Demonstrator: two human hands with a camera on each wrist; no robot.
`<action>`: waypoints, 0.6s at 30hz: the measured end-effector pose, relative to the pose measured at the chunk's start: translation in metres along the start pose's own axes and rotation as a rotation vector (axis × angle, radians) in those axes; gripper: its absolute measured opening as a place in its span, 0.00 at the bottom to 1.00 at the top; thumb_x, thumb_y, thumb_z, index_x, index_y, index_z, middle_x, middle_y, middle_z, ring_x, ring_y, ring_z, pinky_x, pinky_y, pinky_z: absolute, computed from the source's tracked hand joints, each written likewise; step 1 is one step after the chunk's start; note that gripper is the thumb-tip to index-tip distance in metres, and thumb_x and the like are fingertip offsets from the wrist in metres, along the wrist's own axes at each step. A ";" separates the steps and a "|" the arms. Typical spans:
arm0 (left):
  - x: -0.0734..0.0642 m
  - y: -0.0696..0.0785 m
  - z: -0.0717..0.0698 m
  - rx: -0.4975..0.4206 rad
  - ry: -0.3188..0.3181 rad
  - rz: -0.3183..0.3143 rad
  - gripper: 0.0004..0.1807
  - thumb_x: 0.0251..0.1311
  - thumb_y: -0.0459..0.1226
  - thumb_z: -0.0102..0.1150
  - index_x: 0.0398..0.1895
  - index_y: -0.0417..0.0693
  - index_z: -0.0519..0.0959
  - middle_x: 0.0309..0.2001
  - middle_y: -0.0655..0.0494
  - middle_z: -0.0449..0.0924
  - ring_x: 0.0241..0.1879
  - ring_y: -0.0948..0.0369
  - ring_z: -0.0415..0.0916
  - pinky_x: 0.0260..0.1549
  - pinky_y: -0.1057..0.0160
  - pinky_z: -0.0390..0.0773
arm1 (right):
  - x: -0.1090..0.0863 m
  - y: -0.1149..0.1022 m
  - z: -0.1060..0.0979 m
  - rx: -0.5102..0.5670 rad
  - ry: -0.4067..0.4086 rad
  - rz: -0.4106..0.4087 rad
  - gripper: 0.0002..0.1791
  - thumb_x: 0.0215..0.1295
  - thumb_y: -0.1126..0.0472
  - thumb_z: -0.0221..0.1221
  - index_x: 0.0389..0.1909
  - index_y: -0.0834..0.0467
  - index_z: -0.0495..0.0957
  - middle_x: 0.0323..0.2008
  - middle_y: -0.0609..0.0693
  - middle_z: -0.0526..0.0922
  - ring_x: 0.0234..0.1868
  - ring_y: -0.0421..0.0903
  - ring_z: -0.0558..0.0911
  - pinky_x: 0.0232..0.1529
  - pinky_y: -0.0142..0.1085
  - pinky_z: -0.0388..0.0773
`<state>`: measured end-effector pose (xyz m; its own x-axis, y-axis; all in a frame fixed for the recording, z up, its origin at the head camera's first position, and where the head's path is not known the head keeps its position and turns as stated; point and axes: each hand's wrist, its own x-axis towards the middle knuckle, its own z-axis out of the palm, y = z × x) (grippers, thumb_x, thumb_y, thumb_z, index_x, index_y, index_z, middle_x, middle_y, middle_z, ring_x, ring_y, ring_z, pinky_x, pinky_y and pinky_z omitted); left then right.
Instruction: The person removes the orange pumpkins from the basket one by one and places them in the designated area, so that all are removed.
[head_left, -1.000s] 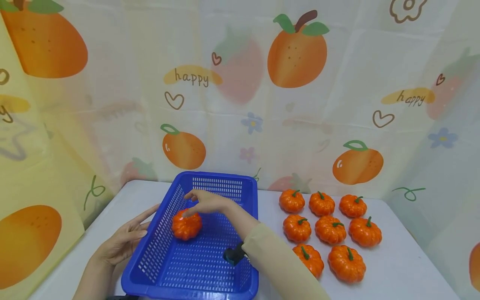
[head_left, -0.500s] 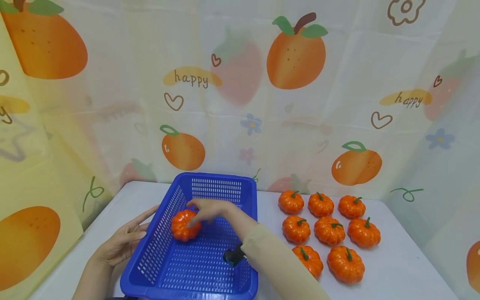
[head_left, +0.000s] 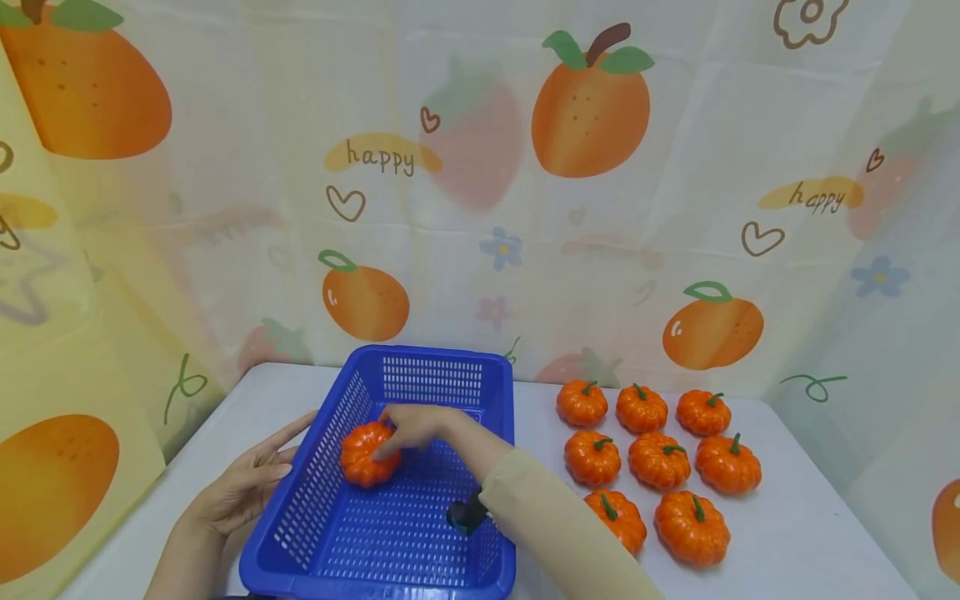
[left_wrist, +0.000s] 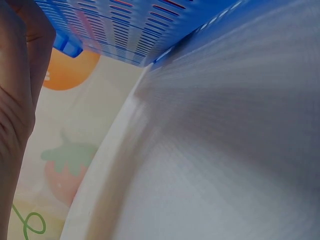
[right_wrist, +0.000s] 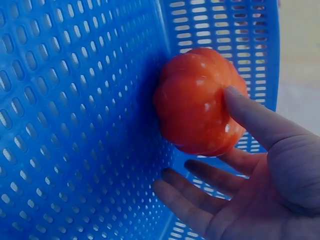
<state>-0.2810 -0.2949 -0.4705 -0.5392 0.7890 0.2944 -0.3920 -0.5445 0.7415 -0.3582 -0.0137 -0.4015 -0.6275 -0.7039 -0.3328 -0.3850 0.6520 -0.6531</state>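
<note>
In the head view, an orange toy pumpkin [head_left: 367, 457] sits inside a blue plastic basket [head_left: 405, 587], close to its left wall. My right hand [head_left: 412, 427] reaches into the basket and pinches the pumpkin's right side. The right wrist view shows the thumb on the pumpkin [right_wrist: 197, 102] and the index finger partly hidden behind it; the other fingers are spread apart below. My left hand [head_left: 243, 487] lies along the outside of the basket's left wall, fingers extended. No stem shows on this pumpkin.
Several orange pumpkins [head_left: 660, 460] with green stems stand in rows on the white table [head_left: 810, 542], right of the basket. A fruit-printed cloth [head_left: 480, 208] hangs behind the table. A dark device [head_left: 467, 512] is at the right wrist.
My right hand has lowered from over the pumpkin's top to its right side. The pumpkin has shifted very slightly toward the near left. My left hand stays put.
</note>
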 end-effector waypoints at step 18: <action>0.001 -0.001 -0.001 -0.017 -0.053 0.001 0.40 0.69 0.21 0.09 0.80 0.62 0.38 0.77 0.43 0.56 0.71 0.43 0.66 0.67 0.47 0.71 | -0.003 -0.007 -0.004 0.060 0.024 -0.060 0.25 0.49 0.63 0.72 0.48 0.61 0.75 0.39 0.49 0.80 0.38 0.39 0.78 0.38 0.26 0.80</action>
<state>-0.2816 -0.2942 -0.4711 -0.5000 0.8019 0.3270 -0.4038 -0.5499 0.7311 -0.3567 -0.0154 -0.3932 -0.6207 -0.7341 -0.2755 -0.3822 0.5901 -0.7111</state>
